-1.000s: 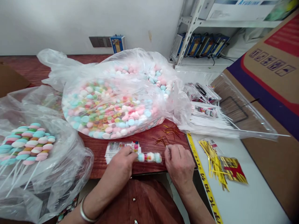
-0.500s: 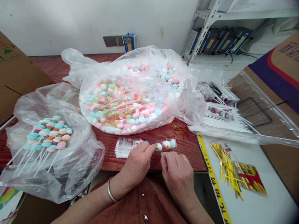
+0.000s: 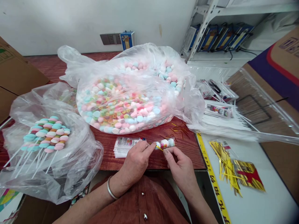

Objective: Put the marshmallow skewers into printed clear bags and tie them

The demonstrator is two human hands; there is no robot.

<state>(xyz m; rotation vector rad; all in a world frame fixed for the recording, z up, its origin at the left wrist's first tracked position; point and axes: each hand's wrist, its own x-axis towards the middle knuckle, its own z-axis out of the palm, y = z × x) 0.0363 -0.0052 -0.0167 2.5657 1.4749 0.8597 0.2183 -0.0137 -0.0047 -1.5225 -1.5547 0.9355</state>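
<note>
My left hand (image 3: 137, 158) is closed on the near end of a small clear bag of candies (image 3: 165, 143). White and pale blue pieces show in it, lying in a row along the table. At the bag's neck sits a gold twist tie (image 3: 159, 148), and my right hand (image 3: 181, 165) pinches its free end between thumb and fingertip. My left fingers cover the bag's gathered end. Just left of that hand is a stack of flat printed plastic bags (image 3: 126, 146). Loose twist ties (image 3: 178, 129) are scattered beyond the filled bag.
A large clear sack of pastel candies (image 3: 121, 115) fills the table's middle. To the left, candy skewers (image 3: 48, 133) on white sticks rest on crumpled plastic. Gold ties (image 3: 225, 166), white sticks (image 3: 224, 123) and a cardboard box (image 3: 275, 74) stand at right.
My right hand has turned and opened out a little, moving slightly right and up with the tie end, so its thumb now shows. My left hand keeps its grip.
</note>
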